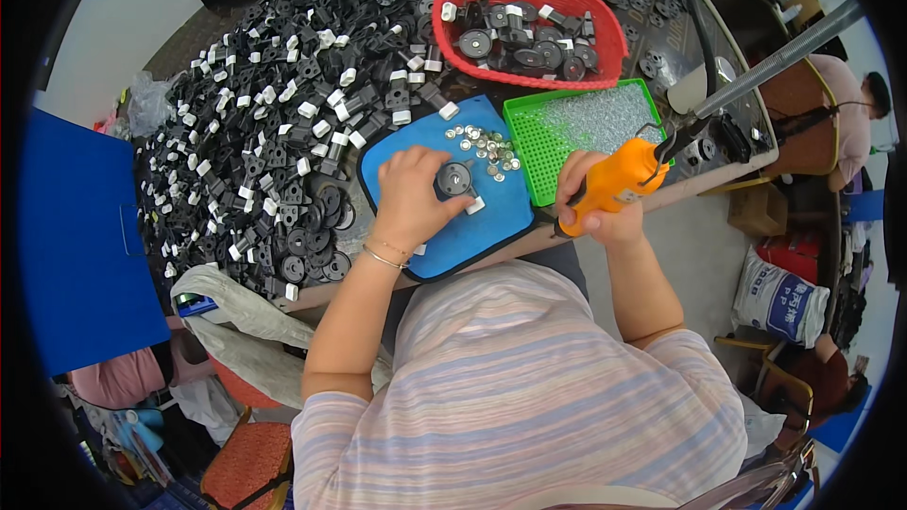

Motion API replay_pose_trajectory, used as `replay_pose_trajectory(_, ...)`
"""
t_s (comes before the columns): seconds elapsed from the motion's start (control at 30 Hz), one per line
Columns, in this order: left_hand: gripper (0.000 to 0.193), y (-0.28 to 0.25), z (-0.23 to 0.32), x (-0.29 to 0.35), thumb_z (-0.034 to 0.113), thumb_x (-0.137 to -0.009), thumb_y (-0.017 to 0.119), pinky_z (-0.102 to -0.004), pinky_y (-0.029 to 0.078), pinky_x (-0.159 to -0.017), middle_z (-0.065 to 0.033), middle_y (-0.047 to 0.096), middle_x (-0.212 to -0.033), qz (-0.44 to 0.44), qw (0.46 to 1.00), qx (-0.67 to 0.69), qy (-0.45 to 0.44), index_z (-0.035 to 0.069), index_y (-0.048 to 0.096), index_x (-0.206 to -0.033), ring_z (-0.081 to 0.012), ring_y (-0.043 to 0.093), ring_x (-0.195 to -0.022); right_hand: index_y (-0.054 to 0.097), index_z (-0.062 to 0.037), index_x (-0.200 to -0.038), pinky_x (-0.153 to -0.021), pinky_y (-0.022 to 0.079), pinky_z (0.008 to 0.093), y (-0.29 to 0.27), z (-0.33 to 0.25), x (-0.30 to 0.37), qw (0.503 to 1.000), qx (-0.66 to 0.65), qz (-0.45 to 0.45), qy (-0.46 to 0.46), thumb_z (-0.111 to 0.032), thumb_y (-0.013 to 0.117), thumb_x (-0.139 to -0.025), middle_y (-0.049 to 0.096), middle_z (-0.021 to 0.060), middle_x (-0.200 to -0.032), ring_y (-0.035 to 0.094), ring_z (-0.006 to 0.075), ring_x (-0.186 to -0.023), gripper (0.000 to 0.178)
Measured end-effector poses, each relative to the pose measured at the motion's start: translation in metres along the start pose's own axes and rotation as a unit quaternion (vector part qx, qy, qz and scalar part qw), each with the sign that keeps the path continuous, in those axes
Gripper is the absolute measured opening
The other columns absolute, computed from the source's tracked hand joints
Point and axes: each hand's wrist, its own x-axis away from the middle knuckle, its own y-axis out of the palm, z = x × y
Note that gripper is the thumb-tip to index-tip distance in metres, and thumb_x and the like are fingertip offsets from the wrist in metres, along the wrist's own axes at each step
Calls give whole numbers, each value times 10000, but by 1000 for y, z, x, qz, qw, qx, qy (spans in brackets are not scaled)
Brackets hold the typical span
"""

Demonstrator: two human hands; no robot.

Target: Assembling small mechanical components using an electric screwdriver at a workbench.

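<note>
On the near blue mat [510, 212], the left hand [411, 194] pinches a black wheel [455, 178]: positioning, by the look of it!
Right of that, the right hand [614, 223] wraps an orange tool [619, 179]; next calls for steady alignment, seemingly. Farther right, a green tray [529, 165].

Shows a round, flat face with a raised rim as a black wheel piece [454, 178], lighter at its centre. Faces up over the blue mat [504, 212], contact with it unclear, between the thumb and index finger of the left hand [413, 194]. Has a small white block [475, 205] at its lower right, too small to tell whether joined.

Appears in the right hand [619, 227] as an orange power driver [616, 187], thick-bodied, dark at both ends. Tilts, nose toward the lower left near the mat's edge, well apart from the black wheel piece.
</note>
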Motion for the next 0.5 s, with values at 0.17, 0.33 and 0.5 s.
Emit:
replay_pose_trajectory(0.17, 453, -4, 2, -4, 150, -598, 744, -382, 337, -888, -64, 574, -1000, -27, 1000, 4, 11, 87, 630, -1031, -263, 509, -988, 549, 28, -884, -545, 449, 237, -2, 4, 1, 1000, -16, 4, -18, -151, 759, -663, 536, 118, -817, 546, 153, -639, 353)
replay_pose_trajectory(0.33, 527, -8, 1, -5, 76, -597, 668, -418, 293, -940, -53, 569, -1082, -48, 996, 7, 81, 102, 599, -1119, -247, 484, -1070, 551, 29, -883, -544, 449, 240, -1, 3, 1, 1000, -19, 13, -12, -157, 760, -659, 537, 118, -815, 547, 154, -639, 359)
replay_pose_trajectory(0.5, 657, -5, 4, 0, 298, -564, 802, -472, 251, -966, -73, 553, -1122, -15, 1000, -23, 7, 91, 559, -1139, -253, 461, -1107, 553, 31, -886, -549, 450, 243, -1, 2, 0, 1000, -16, 2, -2, -162, 757, -659, 538, 117, -812, 549, 157, -648, 361)
